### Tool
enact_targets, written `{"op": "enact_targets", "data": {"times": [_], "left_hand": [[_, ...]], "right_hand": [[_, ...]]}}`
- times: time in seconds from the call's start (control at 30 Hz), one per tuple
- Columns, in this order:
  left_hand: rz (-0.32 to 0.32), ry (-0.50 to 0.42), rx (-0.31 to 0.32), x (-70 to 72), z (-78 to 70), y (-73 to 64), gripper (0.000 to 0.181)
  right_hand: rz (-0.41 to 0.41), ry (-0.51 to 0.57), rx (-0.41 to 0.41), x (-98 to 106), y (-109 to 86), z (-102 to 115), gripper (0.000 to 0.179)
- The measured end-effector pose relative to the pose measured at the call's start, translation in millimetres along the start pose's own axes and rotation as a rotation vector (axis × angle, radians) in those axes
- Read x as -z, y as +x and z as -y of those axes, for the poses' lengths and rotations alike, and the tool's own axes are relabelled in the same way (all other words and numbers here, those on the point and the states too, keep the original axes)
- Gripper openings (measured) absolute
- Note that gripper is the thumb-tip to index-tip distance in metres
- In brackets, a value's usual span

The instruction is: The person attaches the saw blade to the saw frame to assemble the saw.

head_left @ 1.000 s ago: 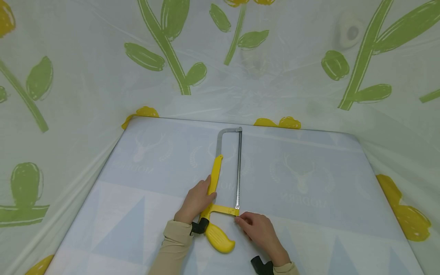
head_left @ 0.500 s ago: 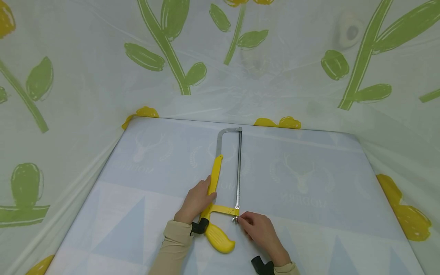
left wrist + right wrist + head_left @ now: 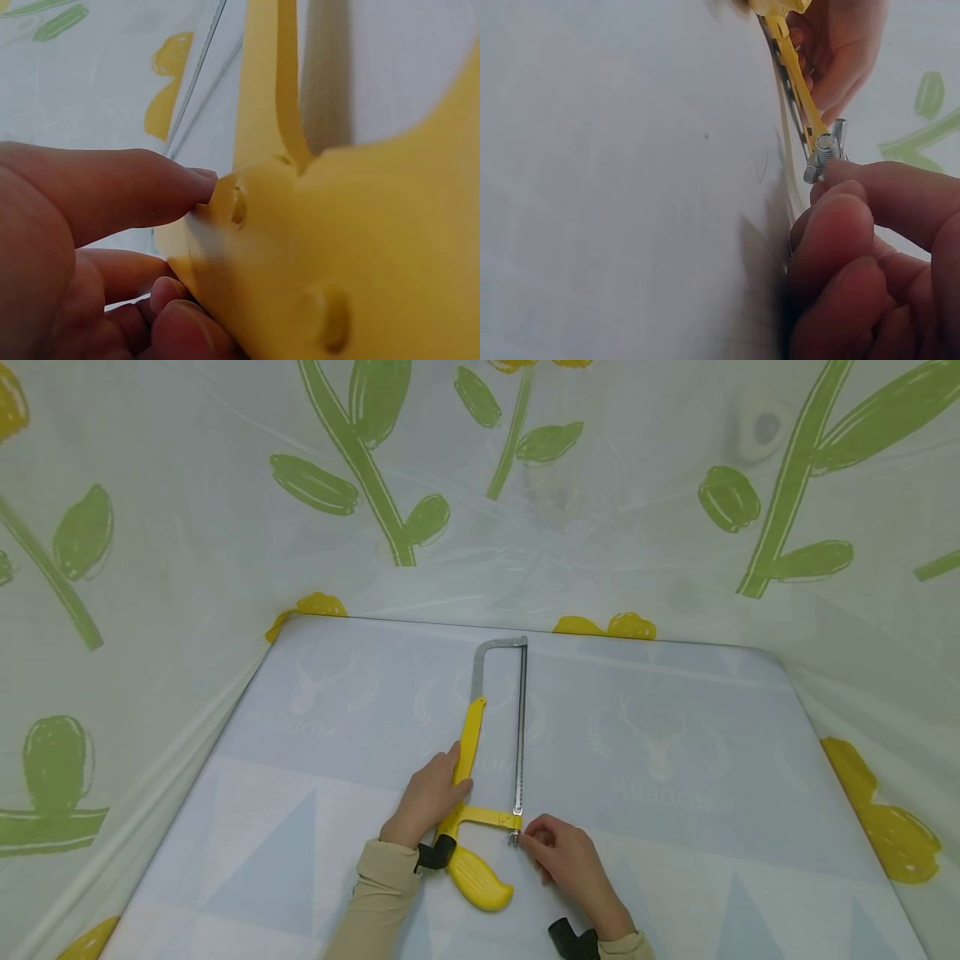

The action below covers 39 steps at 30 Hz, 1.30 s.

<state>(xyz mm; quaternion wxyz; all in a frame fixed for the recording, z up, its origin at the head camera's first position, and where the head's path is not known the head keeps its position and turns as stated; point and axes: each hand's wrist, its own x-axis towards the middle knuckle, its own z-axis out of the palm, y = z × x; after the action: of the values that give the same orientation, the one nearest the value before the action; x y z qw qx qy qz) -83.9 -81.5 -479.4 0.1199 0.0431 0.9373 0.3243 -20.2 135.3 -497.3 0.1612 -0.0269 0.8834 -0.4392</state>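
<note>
A hacksaw [image 3: 468,747] with a yellow frame and handle lies on the table, its silver front end pointing away from me. Its blade side [image 3: 521,727] runs along the right. My left hand [image 3: 427,797] grips the yellow frame above the handle; in the left wrist view the thumb is on one face and the fingers curl under the edge. At the blade's near end sits a metal wing nut [image 3: 514,837] on a threaded bolt. The curled fingertips of my right hand [image 3: 562,860] are at the wing nut's right side, touching it in the right wrist view.
The table [image 3: 712,777] has a pale blue and white patterned cover. Behind it hangs a whitish sheet [image 3: 615,543] printed with green leaves and yellow flowers. A black wrist mount [image 3: 573,941] is on my right wrist.
The right fingertips have shifted slightly off the wing nut to its right, so it now shows in the head view. The wing nut's wings have turned. Left hand and hacksaw stay put.
</note>
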Motion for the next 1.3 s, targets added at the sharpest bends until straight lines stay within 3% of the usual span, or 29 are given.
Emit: {"op": "enact_targets", "data": {"times": [0.27,0.5,0.8,1.3], "left_hand": [[0.002,-0.001,0.002,0.1,0.3,0.5,0.064],[0.005,0.006,0.010,0.7,-0.6,0.1,0.064],[0.000,0.011,0.009,2.0,-1.5,-0.4,0.064],[0.007,0.005,0.017,0.8,-0.4,0.2,0.064]], "right_hand": [[0.031,0.012,-0.015,0.2,0.7,-0.8,0.032],[0.017,-0.056,0.007,-1.1,-0.1,-0.4,0.036],[0.008,-0.106,0.034,-1.6,-0.5,2.5,0.033],[0.000,-0.043,0.011,-1.3,0.5,0.7,0.022]]}}
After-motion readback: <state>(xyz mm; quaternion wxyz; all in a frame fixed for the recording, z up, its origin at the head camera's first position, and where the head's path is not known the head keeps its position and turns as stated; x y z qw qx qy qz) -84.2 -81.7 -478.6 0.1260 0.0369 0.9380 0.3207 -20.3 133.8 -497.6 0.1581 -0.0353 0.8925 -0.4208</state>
